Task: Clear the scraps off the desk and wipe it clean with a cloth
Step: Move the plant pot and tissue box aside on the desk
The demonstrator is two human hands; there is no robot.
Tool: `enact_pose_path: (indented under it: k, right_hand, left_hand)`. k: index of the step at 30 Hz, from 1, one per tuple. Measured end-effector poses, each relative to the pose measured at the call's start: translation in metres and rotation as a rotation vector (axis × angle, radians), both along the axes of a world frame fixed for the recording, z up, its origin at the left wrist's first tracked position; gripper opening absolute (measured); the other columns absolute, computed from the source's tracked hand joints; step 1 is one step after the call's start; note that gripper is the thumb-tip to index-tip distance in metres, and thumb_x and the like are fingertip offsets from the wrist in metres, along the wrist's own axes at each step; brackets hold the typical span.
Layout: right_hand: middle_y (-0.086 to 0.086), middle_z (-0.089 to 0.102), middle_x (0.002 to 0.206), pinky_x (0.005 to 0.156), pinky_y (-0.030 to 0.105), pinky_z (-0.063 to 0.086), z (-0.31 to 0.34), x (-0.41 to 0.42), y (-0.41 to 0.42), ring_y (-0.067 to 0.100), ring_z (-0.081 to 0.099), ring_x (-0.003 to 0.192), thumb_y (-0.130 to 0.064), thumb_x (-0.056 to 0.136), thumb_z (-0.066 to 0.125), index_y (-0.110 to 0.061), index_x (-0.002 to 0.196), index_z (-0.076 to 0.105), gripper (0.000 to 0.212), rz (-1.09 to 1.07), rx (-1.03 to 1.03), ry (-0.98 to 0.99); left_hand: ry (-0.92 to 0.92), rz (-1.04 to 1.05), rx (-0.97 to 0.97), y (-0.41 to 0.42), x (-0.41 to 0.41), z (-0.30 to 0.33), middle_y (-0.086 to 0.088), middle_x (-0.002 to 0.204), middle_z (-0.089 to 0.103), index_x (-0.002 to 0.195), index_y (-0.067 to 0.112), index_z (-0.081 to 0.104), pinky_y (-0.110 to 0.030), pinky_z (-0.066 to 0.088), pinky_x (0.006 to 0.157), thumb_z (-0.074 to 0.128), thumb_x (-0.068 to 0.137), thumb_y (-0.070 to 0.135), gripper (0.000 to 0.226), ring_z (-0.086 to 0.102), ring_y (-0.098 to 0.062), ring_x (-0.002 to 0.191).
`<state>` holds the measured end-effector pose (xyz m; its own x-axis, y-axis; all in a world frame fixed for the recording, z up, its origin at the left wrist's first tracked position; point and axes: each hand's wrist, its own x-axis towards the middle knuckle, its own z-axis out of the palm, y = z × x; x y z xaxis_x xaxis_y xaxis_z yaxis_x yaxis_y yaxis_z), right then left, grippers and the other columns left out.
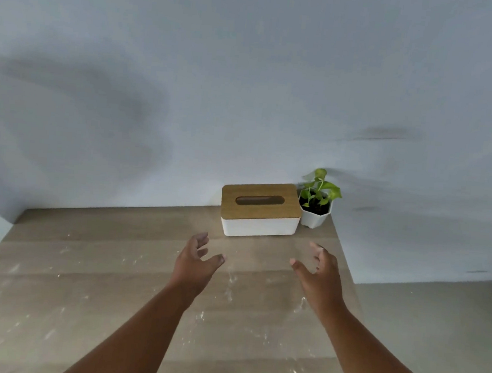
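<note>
The wooden desk (88,276) carries several small white scraps and smears (232,283) scattered over its top. Both my arms reach forward over it. My left hand (195,260) hovers above the desk with relaxed, spread fingers and holds nothing. My right hand (319,274) is level with it, palm turned inward, fingers loosely extended and empty. The two hands face each other just in front of a white tissue box with a wooden lid (260,210) at the back of the desk. No cloth is in view.
A small green plant in a white pot (316,203) stands to the right of the tissue box, in the desk's back right corner. A pale wall runs behind the desk. The desk's right edge drops to a grey floor (435,322).
</note>
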<state>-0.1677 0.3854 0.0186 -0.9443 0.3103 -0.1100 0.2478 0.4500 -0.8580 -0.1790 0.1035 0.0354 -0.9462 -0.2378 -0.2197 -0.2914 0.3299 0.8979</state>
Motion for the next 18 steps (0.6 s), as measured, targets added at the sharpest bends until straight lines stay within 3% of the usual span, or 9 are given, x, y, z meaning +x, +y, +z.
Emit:
enact_pose_path:
  k: [6,12,18]
  right_hand:
    - [0.001,0.052,0.140,0.091,0.025,0.038,0.002,0.069,0.011,0.007,0.050,0.111,-0.036,0.089,0.076,-0.025,0.142,0.054,0.058,0.060,0.075,0.019]
    - [-0.003,0.055,0.144,0.102,0.024,0.033,0.012,0.143,0.014,0.015,0.050,0.134,-0.032,0.089,0.077,-0.024,0.141,0.056,0.057,0.065,0.096,0.012]
    - [-0.004,0.054,0.148,0.106,0.022,0.034,0.018,0.206,0.016,0.014,0.049,0.137,-0.033,0.091,0.076,-0.020,0.145,0.051,0.061,0.174,0.223,-0.023]
  left_hand:
    - [-0.013,-0.040,-0.005,-0.007,0.070,-0.003,0.014,0.135,0.059,0.137,0.033,0.052,-0.029,0.048,0.096,0.083,0.083,0.025,0.063,0.058,-0.007,0.121]
    - [-0.027,-0.092,-0.087,-0.006,0.149,-0.002,0.017,0.133,0.062,0.133,0.032,0.060,-0.036,0.048,0.106,0.080,0.084,0.035,0.053,0.057,-0.007,0.126]
    - [-0.035,-0.252,-0.254,0.006,0.208,-0.005,0.013,0.145,0.055,0.140,0.035,0.053,-0.038,0.043,0.113,0.074,0.085,0.045,0.060,0.049,-0.010,0.135]
